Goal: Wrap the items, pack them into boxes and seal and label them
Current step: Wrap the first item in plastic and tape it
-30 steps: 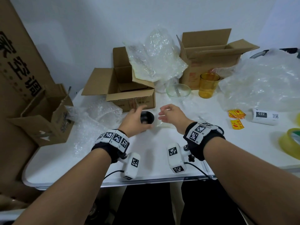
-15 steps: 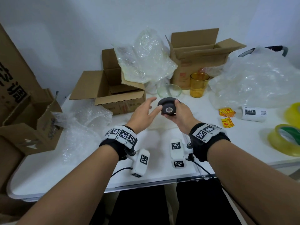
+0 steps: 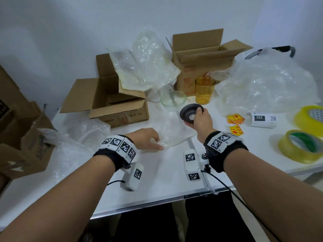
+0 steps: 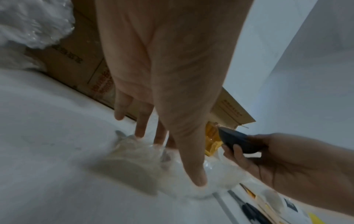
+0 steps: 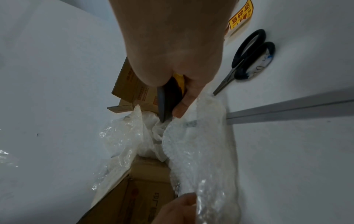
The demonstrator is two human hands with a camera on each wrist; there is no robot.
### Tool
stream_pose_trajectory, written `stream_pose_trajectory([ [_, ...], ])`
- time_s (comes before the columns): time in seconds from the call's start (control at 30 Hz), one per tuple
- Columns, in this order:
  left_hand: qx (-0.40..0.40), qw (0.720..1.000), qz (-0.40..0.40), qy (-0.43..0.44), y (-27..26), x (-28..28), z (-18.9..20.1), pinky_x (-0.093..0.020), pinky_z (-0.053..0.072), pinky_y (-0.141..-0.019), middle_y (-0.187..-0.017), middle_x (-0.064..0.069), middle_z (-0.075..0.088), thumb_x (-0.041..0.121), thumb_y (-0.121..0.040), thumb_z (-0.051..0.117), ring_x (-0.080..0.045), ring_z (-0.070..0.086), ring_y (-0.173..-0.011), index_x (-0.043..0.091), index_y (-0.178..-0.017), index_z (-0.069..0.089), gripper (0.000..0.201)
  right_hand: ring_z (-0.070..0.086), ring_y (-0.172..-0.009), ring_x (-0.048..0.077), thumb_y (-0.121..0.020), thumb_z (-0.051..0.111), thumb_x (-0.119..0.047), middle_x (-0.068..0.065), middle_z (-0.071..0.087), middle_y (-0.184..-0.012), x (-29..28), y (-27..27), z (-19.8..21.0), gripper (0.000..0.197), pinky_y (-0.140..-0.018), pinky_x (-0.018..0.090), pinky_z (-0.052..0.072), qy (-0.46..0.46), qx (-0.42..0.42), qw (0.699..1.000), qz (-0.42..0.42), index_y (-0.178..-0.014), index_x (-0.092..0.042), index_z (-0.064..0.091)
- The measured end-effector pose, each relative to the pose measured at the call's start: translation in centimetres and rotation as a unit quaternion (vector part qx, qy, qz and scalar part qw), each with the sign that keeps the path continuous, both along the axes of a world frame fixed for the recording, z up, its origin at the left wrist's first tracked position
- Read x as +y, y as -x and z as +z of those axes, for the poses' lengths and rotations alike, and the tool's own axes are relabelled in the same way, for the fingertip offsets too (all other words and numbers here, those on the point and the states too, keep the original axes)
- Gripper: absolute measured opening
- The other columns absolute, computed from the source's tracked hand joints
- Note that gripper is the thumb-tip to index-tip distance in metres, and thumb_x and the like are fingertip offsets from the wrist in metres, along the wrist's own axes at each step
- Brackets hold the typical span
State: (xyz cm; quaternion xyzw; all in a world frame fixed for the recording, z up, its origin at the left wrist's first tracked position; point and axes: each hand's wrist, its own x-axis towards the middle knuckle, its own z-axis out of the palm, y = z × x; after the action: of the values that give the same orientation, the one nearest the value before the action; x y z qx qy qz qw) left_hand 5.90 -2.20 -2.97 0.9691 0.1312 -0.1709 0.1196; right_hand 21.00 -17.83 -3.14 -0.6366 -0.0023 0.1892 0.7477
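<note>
My right hand (image 3: 196, 116) grips a small black dish (image 3: 189, 114) by its rim, tilted on edge above the white table (image 3: 166, 180). The left wrist view shows the dish (image 4: 235, 141) in those fingers, and in the right wrist view it (image 5: 166, 97) is seen edge-on. A clear bubble wrap sheet (image 3: 173, 131) lies flat below the dish. My left hand (image 3: 153, 143) pinches the sheet's near left corner between thumb and fingers, and the wrap (image 4: 138, 153) bunches up there.
An open carton (image 3: 111, 100) stands behind the sheet, a taller one (image 3: 201, 56) at the back. Nearby are a glass bowl (image 3: 173, 98) and an amber cup (image 3: 204, 90). Right: yellow stickers (image 3: 235, 119), label roll (image 3: 262, 119), tape rolls (image 3: 304, 147), scissors (image 5: 247, 59). Loose wrap heaps (image 3: 265, 84) flank both sides.
The black dish went from the table by my left hand into my right hand and moved right. My left hand dropped to the bubble wrap sheet and took its corner.
</note>
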Motion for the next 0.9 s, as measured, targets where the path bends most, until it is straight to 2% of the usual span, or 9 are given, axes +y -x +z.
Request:
stream_pose_trajectory([
  [0.07,-0.009,1.000,0.016,-0.002,-0.1,0.0,0.5,-0.033,0.041,-0.099,-0.123,0.004,0.055,0.064,-0.088,0.054,-0.015,0.051,-0.110,0.026,-0.104,0.065,0.043,0.050,-0.117,0.037,-0.106,0.033,-0.025,0.016,0.041,-0.133,0.2,-0.2,-0.2,0.030,-0.061,0.035,0.056,0.000,0.008,1.000,0.008,-0.130,-0.010,0.045],
  [0.13,-0.093,0.994,0.054,-0.010,-0.6,-0.4,1.1,-0.033,0.044,-0.090,-0.113,0.000,0.057,0.059,-0.091,0.054,-0.017,0.055,-0.104,0.022,-0.100,0.066,0.039,0.048,-0.119,0.038,-0.106,0.033,-0.024,0.018,0.039,-0.136,0.2,-0.4,-0.4,0.029,-0.067,0.038,0.056,0.002,0.019,1.000,0.015,-0.129,-0.011,0.045],
  [0.23,-0.202,0.976,0.077,-0.010,-2.2,-0.9,1.2,-0.034,0.044,-0.094,-0.123,-0.002,0.054,0.047,-0.095,0.055,-0.020,0.056,-0.110,0.020,-0.118,0.061,0.036,0.048,-0.118,0.038,-0.106,0.033,-0.023,0.019,0.039,-0.135,-0.2,-0.5,-0.6,0.028,-0.074,0.042,0.056,0.001,0.033,0.999,0.020,-0.128,-0.010,0.045],
  [0.33,-0.124,0.990,0.060,0.018,-3.8,-1.4,0.7,-0.033,0.031,-0.111,-0.155,-0.004,0.029,0.040,-0.094,0.060,-0.021,0.036,-0.138,0.019,-0.149,0.034,0.064,0.050,-0.117,0.037,-0.106,0.033,-0.023,0.017,0.041,-0.131,-0.8,-0.6,-0.7,0.030,-0.078,0.043,0.056,0.002,0.040,0.999,0.019,-0.130,-0.008,0.044],
  [0.43,-0.043,0.998,0.050,0.008,-4.4,-1.5,0.2,-0.039,0.024,-0.118,-0.164,-0.004,0.000,0.033,-0.087,0.072,-0.023,0.019,-0.148,0.018,-0.157,0.001,0.101,0.050,-0.117,0.037,-0.106,0.033,-0.023,0.015,0.041,-0.125,-1.2,-0.8,-0.6,0.029,-0.081,0.045,0.056,-0.005,0.042,0.999,0.012,-0.129,-0.009,0.044],
  [0.53,-0.026,0.998,0.047,0.011,-4.5,-1.1,-0.1,-0.041,0.031,-0.116,-0.164,-0.005,0.005,0.029,-0.081,0.078,-0.026,0.027,-0.145,0.023,-0.155,-0.011,0.116,0.051,-0.117,0.038,-0.106,0.034,-0.022,0.014,0.042,-0.121,-1.4,-0.7,-0.6,0.021,-0.081,0.046,0.056,-0.019,0.049,0.999,0.015,-0.120,-0.012,0.045],
  [0.67,-0.041,0.994,0.077,0.059,-4.3,-0.9,-0.1,-0.037,0.047,-0.098,-0.147,-0.010,0.037,0.026,-0.080,0.079,-0.029,0.051,-0.122,0.030,-0.154,-0.012,0.118,0.053,-0.116,0.040,-0.105,0.036,-0.023,0.018,0.045,-0.130,-1.4,-0.4,-0.5,0.019,-0.066,0.037,0.059,-0.039,0.059,0.997,0.033,-0.116,-0.013,0.047],
  [0.8,-0.062,0.973,0.149,0.162,-4.0,-0.9,0.6,-0.037,0.057,-0.081,-0.129,-0.005,0.044,0.033,-0.088,0.071,-0.029,0.068,-0.098,0.034,-0.155,-0.005,0.101,0.054,-0.118,0.043,-0.105,0.036,-0.021,0.021,0.045,-0.135,-1.1,0.0,-0.1,0.022,-0.050,0.027,0.057,-0.069,0.093,0.992,0.057,-0.121,-0.011,0.046],
  [0.9,-0.084,0.960,0.200,0.179,-4.0,-1.1,0.7,-0.041,0.060,-0.079,-0.120,-0.007,0.051,0.027,-0.095,0.060,-0.023,0.071,-0.075,0.027,-0.150,0.029,0.063,0.056,-0.116,0.043,-0.105,0.036,-0.020,0.022,0.046,-0.135,-0.9,0.3,0.3,0.023,-0.049,0.026,0.056,-0.081,0.108,0.989,0.064,-0.124,-0.010,0.045],
])
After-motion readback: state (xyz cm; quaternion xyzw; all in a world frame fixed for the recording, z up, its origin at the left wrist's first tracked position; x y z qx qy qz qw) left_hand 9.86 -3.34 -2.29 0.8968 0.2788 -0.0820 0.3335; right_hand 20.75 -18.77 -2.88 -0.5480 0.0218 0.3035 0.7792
